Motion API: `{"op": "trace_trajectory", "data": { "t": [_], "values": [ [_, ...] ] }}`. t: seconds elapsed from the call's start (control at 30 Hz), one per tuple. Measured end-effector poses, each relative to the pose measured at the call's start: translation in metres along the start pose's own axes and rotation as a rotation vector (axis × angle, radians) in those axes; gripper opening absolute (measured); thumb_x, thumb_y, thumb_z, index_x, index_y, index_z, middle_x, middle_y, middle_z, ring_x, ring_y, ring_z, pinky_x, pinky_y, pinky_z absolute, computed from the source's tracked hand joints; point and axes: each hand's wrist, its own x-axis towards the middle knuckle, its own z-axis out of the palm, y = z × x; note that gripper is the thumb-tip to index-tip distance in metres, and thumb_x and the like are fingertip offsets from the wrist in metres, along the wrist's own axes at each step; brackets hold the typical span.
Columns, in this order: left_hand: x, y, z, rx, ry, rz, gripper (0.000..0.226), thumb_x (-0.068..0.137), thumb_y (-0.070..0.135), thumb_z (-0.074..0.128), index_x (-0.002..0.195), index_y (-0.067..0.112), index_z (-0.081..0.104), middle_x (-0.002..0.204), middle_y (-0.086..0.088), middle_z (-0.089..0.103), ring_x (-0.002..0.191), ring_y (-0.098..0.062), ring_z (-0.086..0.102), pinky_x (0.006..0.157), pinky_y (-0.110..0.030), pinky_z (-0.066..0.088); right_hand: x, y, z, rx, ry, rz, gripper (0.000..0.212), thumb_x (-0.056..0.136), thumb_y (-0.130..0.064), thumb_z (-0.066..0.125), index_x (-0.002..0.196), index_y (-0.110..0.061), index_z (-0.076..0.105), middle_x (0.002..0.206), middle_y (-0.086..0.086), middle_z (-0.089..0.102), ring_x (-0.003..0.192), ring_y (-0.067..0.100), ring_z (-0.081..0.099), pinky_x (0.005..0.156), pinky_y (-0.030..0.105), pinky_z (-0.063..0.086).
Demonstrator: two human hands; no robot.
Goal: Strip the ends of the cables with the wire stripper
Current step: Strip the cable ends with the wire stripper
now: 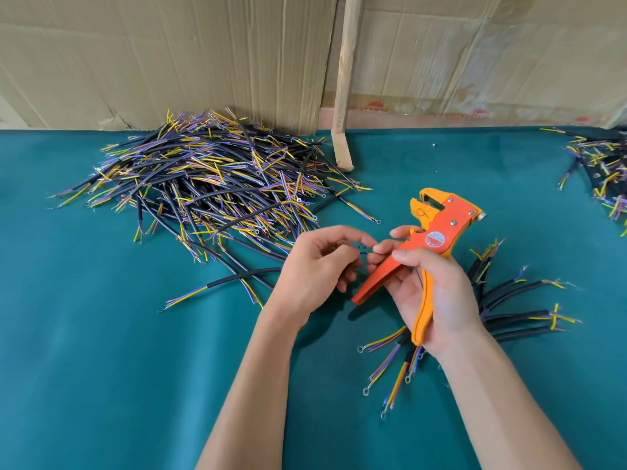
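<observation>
Wire point(362, 250) pinched btwn both hands: mostly hidden by fingers, too small to tell if stripped. Right pile point(602, 171) cut off at frame's right edge. Stripper point(437, 232) label unreadable.

I count one wire stripper point(437, 232) and my two hands: left point(315, 266), right point(431, 296). Around the stripper lie three cable heaps: a big pile point(210, 178) beyond it, a small bunch point(509, 307) beneath it, another point(600, 171) far off to its side.
</observation>
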Motion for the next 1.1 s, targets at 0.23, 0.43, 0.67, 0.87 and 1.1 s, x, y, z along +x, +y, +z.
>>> {"op": "trace_trajectory", "data": {
  "t": [0.23, 0.43, 0.67, 0.87, 1.1],
  "values": [
    [0.000, -0.001, -0.004, -0.109, -0.094, -0.024, 0.018, 0.095, -0.012, 0.053, 0.099, 0.000, 0.066, 0.074, -0.009, 0.068, 0.062, -0.018, 0.064, 0.059, -0.024, 0.053, -0.001, -0.001, 0.001, 0.024, -0.020, -0.004, 0.030, 0.074, 0.002, 0.056, 0.102, -0.008, 0.060, 0.082, 0.017, 0.068, 0.077, 0.030, 0.071, 0.072, 0.037, 0.061],
    [-0.001, -0.003, -0.014, -0.116, -0.177, -0.039, 0.032, 0.088, -0.018, 0.061, 0.108, 0.006, 0.068, 0.088, -0.014, 0.066, 0.070, -0.021, 0.069, 0.070, -0.026, 0.057, -0.002, -0.002, 0.003, 0.019, -0.011, -0.018, 0.029, 0.074, 0.002, 0.056, 0.101, -0.007, 0.058, 0.080, 0.017, 0.066, 0.074, 0.029, 0.069, 0.076, 0.037, 0.060],
    [0.000, -0.005, -0.011, -0.178, -0.031, -0.057, 0.019, 0.088, -0.010, 0.069, 0.099, 0.004, 0.073, 0.074, -0.007, 0.070, 0.067, -0.018, 0.071, 0.062, -0.024, 0.058, -0.002, -0.005, 0.001, 0.007, 0.010, -0.012, 0.035, 0.073, 0.000, 0.055, 0.107, -0.005, 0.060, 0.090, 0.019, 0.071, 0.082, 0.033, 0.072, 0.077, 0.037, 0.061],
    [0.003, -0.006, -0.015, -0.252, 0.222, 0.016, 0.015, 0.085, -0.010, 0.072, 0.089, 0.004, 0.072, 0.074, -0.008, 0.074, 0.068, -0.019, 0.073, 0.063, -0.023, 0.058, -0.005, -0.004, 0.002, 0.089, -0.011, 0.088, 0.053, 0.071, 0.007, 0.050, 0.122, -0.004, 0.051, 0.110, 0.030, 0.071, 0.089, 0.042, 0.072, 0.078, 0.042, 0.062],
    [0.004, -0.007, -0.019, -0.263, 0.317, 0.065, 0.018, 0.088, -0.005, 0.071, 0.089, 0.011, 0.077, 0.076, -0.005, 0.075, 0.073, -0.017, 0.072, 0.067, -0.023, 0.057, -0.011, 0.000, 0.009, -0.084, -0.093, 0.323, 0.044, 0.085, -0.007, 0.062, 0.129, -0.002, 0.064, 0.106, 0.031, 0.071, 0.090, 0.049, 0.072, 0.078, 0.055, 0.061]
  ]
}}
